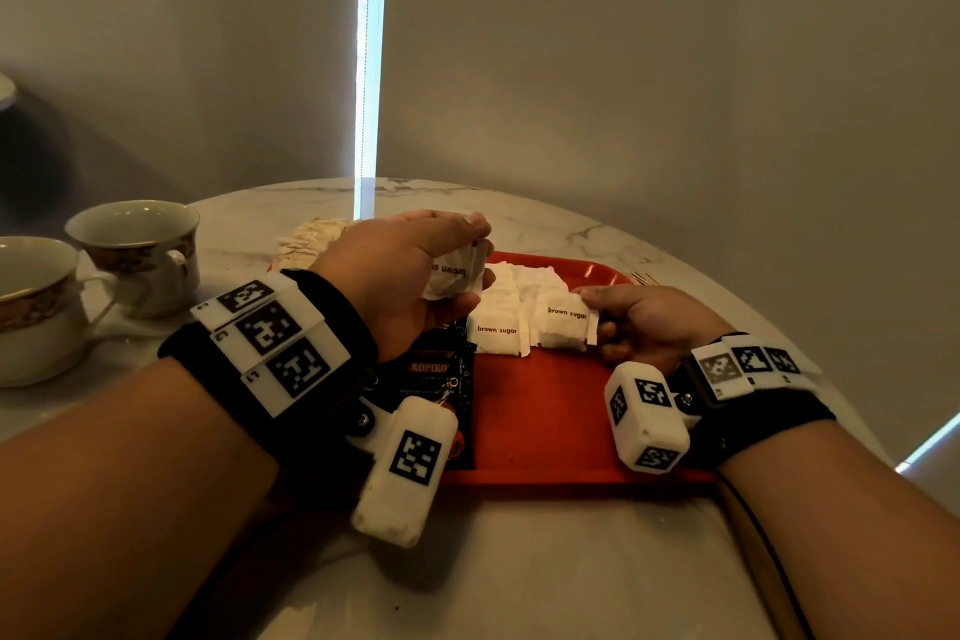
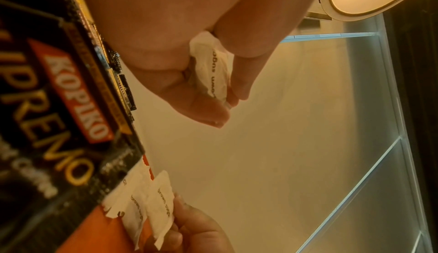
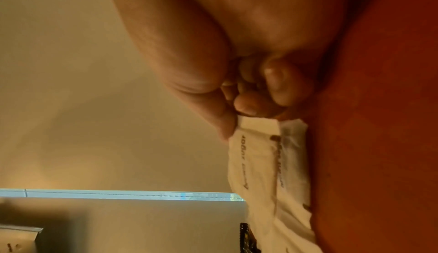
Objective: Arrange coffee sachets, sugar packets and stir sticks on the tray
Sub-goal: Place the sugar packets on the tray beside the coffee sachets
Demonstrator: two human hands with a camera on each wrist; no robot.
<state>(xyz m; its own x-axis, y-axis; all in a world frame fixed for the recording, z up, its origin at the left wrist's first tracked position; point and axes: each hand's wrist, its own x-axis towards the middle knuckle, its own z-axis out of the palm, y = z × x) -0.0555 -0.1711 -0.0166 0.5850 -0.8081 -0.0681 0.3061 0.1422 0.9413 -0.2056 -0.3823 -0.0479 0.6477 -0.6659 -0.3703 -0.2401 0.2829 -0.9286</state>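
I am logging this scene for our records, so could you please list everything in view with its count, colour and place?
tray: one, red, on the table in front of the person.
brown sugar packets: several, white, in rows on the tray; exact count unclear.
held sugar packets: a small bunch, white, above the tray's left part.
coffee sachets: at least one, black, on the tray's left side.
teacups: two, cream with patterned bands, on the table at left.
pale pile: one, cream, behind the left hand; unclear what.
table: one, white marble.
left hand: grips the held bunch.
right hand: pinches a tray packet's edge.
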